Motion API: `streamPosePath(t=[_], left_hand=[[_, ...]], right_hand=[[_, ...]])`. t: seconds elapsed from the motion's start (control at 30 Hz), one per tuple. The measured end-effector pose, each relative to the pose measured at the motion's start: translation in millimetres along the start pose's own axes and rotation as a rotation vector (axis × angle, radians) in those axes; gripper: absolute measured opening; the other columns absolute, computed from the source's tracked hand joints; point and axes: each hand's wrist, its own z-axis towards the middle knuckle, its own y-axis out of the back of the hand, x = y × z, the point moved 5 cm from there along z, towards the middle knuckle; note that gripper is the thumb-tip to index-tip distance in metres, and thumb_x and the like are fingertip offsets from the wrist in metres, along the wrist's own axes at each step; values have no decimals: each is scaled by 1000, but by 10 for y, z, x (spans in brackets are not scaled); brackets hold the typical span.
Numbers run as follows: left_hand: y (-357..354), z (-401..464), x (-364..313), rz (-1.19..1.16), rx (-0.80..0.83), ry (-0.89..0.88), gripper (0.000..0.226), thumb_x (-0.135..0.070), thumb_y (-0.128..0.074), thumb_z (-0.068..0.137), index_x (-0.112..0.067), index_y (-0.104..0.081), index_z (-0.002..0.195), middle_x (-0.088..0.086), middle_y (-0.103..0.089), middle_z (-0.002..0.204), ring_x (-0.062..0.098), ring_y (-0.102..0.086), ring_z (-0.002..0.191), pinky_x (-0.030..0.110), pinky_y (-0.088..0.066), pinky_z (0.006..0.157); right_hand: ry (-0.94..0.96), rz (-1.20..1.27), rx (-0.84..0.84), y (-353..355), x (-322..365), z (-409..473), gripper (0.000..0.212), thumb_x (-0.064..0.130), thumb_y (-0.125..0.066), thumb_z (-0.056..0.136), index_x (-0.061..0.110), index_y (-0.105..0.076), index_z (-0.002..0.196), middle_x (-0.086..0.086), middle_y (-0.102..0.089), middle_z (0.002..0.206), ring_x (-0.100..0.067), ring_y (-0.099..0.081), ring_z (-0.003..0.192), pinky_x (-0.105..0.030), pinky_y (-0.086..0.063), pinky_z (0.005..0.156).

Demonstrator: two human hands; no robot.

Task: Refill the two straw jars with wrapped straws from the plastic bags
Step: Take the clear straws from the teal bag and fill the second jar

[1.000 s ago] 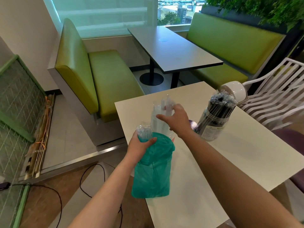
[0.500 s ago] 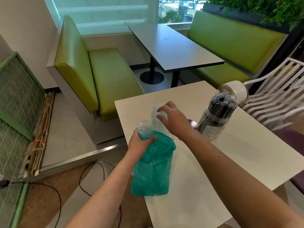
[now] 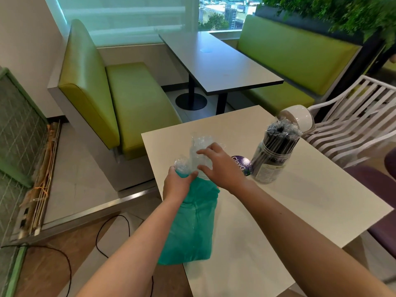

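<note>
A teal plastic bag (image 3: 192, 224) hangs over the near left edge of the white table (image 3: 310, 202). My left hand (image 3: 179, 185) grips its clear, crinkled neck. My right hand (image 3: 220, 166) rests with spread fingers on the tops of clear wrapped straws (image 3: 200, 146) in a jar that is mostly hidden behind both hands. To the right stands a clear jar (image 3: 273, 159) full of dark wrapped straws, tilted slightly, with its white lid (image 3: 300, 117) lying behind it.
A purple round sticker (image 3: 241, 163) lies between the hands and the dark-straw jar. A white slatted chair (image 3: 351, 116) stands at the right, green benches and a grey table beyond. A black cable runs on the floor at the left.
The clear straws stood taller a second ago. My right hand has moved down onto their tops and spread its fingers. My left hand has kept its hold on the bag.
</note>
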Motion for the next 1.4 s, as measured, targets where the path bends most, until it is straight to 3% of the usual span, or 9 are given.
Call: streamPosePath(t=[0.2, 0.4, 0.5, 0.63, 0.8, 0.9, 1.13, 1.23, 1.4], left_hand=[[-51, 54, -36, 13, -37, 1, 56, -47, -79, 75, -21, -50, 115, 2, -62, 114, 22, -60, 99, 36, -51, 81], [-84, 75, -11, -34, -13, 10, 62, -46, -78, 76, -22, -48, 124, 1, -60, 120, 23, -59, 107, 38, -52, 89], [-90, 79, 8, -53, -19, 5, 65, -46, -79, 75, -21, -48, 127, 1, -60, 121, 23, -59, 109, 38, -52, 90], [-96, 99, 45, -123, -8, -5, 68, -46, -82, 71, -21, -50, 126, 1, -63, 121, 22, -61, 108, 43, -53, 93], [-102, 110, 71, -163, 12, -17, 65, -44, -83, 71, -23, -52, 123, -2, -64, 116, 20, -62, 106, 43, -53, 94], [-96, 117, 70, -161, 5, -15, 63, -42, -84, 71, -22, -51, 121, -1, -63, 115, 20, -61, 105, 39, -53, 92], [-121, 135, 76, -150, 0, 1, 67, -45, -83, 71, -22, -50, 124, 1, -62, 119, 23, -61, 108, 43, -54, 94], [-116, 130, 70, -150, -8, -2, 70, -46, -83, 70, -22, -50, 126, 1, -62, 121, 23, -61, 109, 44, -53, 95], [-105, 111, 54, -162, 3, -9, 74, -48, -84, 68, -22, -50, 129, 0, -62, 122, 23, -60, 111, 43, -52, 96]], right_hand=[[-53, -26, 1, 39, -68, 57, 30, 24, -65, 91, 13, -63, 118, -2, -54, 120, -24, -63, 100, -37, -52, 88], [-54, -159, -252, 251, -104, 89, 26, 30, -65, 91, 9, -63, 108, -6, -58, 111, -25, -61, 87, -34, -53, 73], [8, -353, -230, 189, -134, 86, 32, 41, -67, 87, 14, -67, 105, -6, -58, 110, -25, -54, 100, -39, -51, 79], [48, -346, -235, 118, -127, 68, 47, 48, -62, 83, 27, -53, 124, -5, -42, 138, -27, -40, 122, -45, -37, 98], [-35, -308, 11, -36, -140, 273, 54, 63, -52, 87, 50, -36, 137, 2, -15, 158, -30, -17, 143, -61, -23, 109], [-66, -179, 45, -79, -219, 339, 44, 47, -58, 91, 40, -47, 133, -2, -26, 154, -33, -33, 134, -52, -41, 104], [69, -163, -103, 131, -194, 423, 28, 28, -61, 94, 19, -60, 120, -3, -42, 147, -28, -41, 128, -42, -50, 94], [107, -207, -154, 105, -181, 387, 39, 27, -55, 98, 18, -52, 135, 0, -39, 152, -26, -37, 134, -37, -44, 102], [74, -196, -37, -71, -295, 244, 44, 30, -38, 104, 21, -40, 147, 3, -30, 158, -24, -22, 146, -39, -19, 120]])
